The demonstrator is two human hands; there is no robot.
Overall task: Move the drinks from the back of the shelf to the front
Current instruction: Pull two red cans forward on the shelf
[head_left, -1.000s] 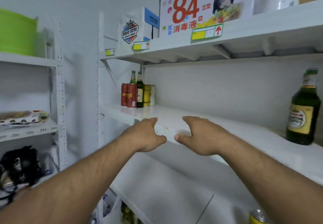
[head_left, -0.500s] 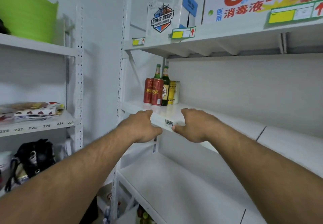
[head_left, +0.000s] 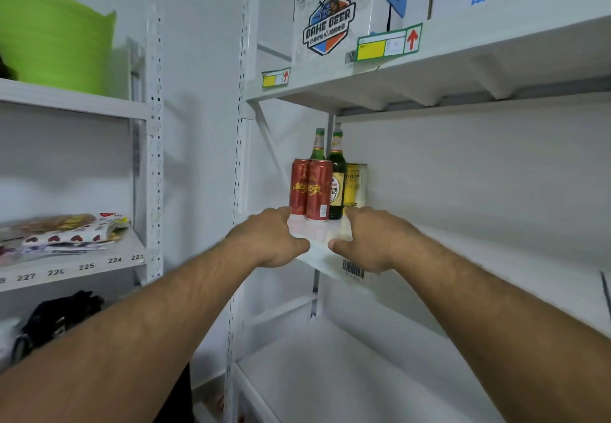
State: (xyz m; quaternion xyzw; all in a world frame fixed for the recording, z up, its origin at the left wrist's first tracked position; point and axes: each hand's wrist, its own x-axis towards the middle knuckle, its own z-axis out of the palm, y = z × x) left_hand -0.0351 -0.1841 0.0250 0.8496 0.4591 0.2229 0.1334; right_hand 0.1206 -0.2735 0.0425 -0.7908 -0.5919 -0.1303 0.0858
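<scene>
At shelf (head_left: 463, 250) back corner: two red cans (head_left: 310, 189), two green bottles (head_left: 337, 174), yellow can (head_left: 356, 186), clustered upright. Left hand (head_left: 267, 239) and right hand (head_left: 370, 241) reach over front edge, fingers loosely extended, holding nothing, fingertips just short of cans. Barcode (head_left: 353, 269) on edge below right hand.

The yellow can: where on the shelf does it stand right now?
In the head view the yellow can stands at the shelf's back left corner, just right of a green bottle, beyond the right hand.
</scene>
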